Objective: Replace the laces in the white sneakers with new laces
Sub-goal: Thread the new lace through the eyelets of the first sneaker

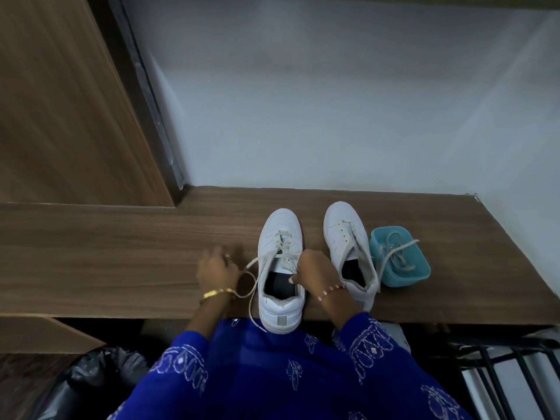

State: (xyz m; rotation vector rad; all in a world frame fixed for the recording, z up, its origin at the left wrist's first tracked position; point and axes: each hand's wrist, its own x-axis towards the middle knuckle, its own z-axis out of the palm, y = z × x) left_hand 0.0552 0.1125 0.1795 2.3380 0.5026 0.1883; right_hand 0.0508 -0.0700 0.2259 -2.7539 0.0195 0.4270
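Two white sneakers stand on a wooden desk (121, 262), toes pointing away from me. The left sneaker (280, 268) has a pale lace (251, 286) threaded through its front eyelets, with a loose end trailing left and down over the desk edge. My left hand (216, 268) is beside it and holds that loose lace out to the left. My right hand (315, 271) pinches the lace at the shoe's right upper eyelets. The right sneaker (348, 253) has bare eyelets and no lace. A teal tub (406, 268) to its right holds a loose pale lace (394, 253).
A grey wall rises behind the desk, and a wooden cabinet panel (60, 101) stands at the left. Below the desk edge a black bin bag (91, 377) sits at lower left and a dark metal rack (500, 374) at lower right. My blue embroidered clothing fills the bottom.
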